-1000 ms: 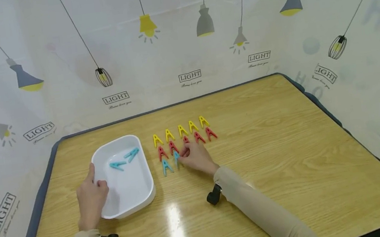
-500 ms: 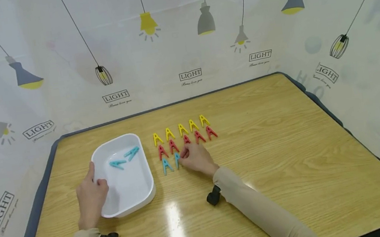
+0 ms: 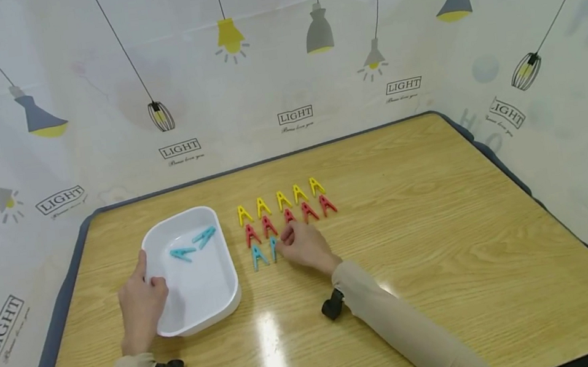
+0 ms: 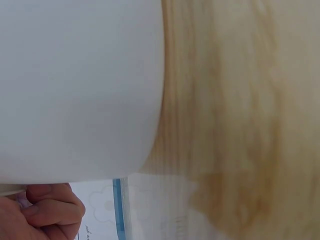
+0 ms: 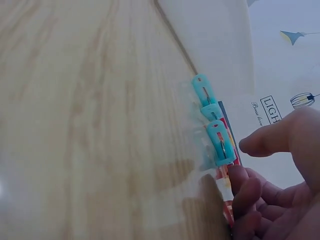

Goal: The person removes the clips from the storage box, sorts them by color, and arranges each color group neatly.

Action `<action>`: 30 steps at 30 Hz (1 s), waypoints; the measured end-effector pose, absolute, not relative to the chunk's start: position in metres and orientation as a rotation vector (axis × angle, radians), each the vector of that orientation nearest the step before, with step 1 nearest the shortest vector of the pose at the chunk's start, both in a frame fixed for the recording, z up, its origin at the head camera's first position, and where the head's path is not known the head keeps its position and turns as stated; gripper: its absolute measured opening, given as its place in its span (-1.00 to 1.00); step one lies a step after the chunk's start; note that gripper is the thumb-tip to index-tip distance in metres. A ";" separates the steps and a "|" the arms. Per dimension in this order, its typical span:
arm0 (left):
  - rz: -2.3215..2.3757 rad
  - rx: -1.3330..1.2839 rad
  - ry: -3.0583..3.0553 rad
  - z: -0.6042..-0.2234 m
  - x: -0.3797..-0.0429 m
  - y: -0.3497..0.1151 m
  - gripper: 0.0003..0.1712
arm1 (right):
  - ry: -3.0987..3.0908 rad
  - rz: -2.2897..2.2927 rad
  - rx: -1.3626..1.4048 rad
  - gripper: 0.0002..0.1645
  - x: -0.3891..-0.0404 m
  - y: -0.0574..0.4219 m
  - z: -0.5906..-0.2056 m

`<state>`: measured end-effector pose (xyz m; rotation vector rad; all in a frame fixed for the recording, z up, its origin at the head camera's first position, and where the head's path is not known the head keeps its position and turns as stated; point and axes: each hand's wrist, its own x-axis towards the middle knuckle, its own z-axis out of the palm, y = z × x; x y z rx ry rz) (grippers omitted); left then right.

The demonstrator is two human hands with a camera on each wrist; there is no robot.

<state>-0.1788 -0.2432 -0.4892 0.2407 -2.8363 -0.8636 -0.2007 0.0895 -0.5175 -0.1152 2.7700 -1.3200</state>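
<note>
My left hand (image 3: 143,305) grips the left rim of a shallow white tray (image 3: 198,304); its curled fingers (image 4: 57,210) show below the tray in the left wrist view. Two blue clothespins (image 3: 203,237) lie inside. To the right, my right hand (image 3: 304,244) is low over the table beside a blue clothespin (image 3: 273,248), overlapping its right leg in the head view. The right wrist view has this clothespin (image 5: 220,142) at the fingertips, with the thumb and fingers apart. Another blue clothespin (image 3: 258,256) lies to its left.
Yellow clothespins (image 3: 262,207) lie in a row at the back, with a row of red clothespins (image 3: 326,205) in front of them. The wooden table (image 3: 446,238) has a dark edge along a printed backdrop (image 3: 290,72).
The right hand's fingers have shifted slightly at the blue clothespin, and less of that clothespin shows. The left hand and the tray keep their places.
</note>
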 end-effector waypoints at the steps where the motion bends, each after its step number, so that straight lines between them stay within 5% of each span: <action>1: -0.862 0.242 -2.836 -0.489 -0.179 -0.243 -0.22 | 2.760 -1.342 -0.105 -0.76 -0.201 0.090 -0.517; 30: -0.884 0.242 -2.846 -0.492 -0.177 -0.244 -0.21 | 2.739 -1.499 -0.342 -0.84 -0.233 0.057 -0.427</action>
